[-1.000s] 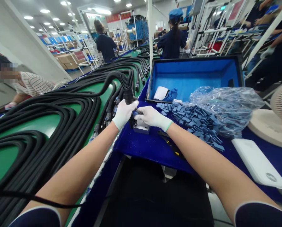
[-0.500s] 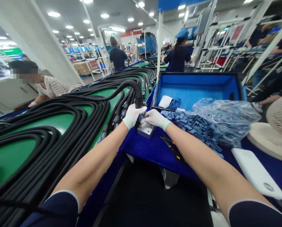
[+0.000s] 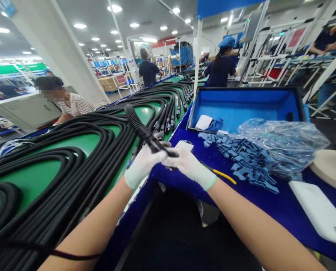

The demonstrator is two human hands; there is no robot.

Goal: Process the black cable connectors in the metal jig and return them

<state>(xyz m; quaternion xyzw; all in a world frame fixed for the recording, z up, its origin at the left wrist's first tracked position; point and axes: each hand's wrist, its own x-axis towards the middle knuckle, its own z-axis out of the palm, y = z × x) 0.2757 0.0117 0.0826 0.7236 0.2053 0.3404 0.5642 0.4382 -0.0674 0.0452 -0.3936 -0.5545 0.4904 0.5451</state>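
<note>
A thick black cable end with a ribbed sleeve lies slanted across my hands, its sleeve pointing up and left. My left hand, in a white glove, is wrapped round its body from below. The gloved fingers of my right hand are closed on the near end, touching the left fingertips; the tip itself is mostly hidden. Just behind my right hand sits a pale block on the blue table surface. Pliers with a yellow handle lie beside my right wrist.
Long black cables cover the green conveyor on the left. To the right are a heap of small blue pieces, a clear plastic bag, a blue bin and a white device. Co-workers stand farther off.
My hands have drawn the cable end off the block, towards me. It has tipped from upright to slanted, sleeve to the left. The view has turned slightly left.
</note>
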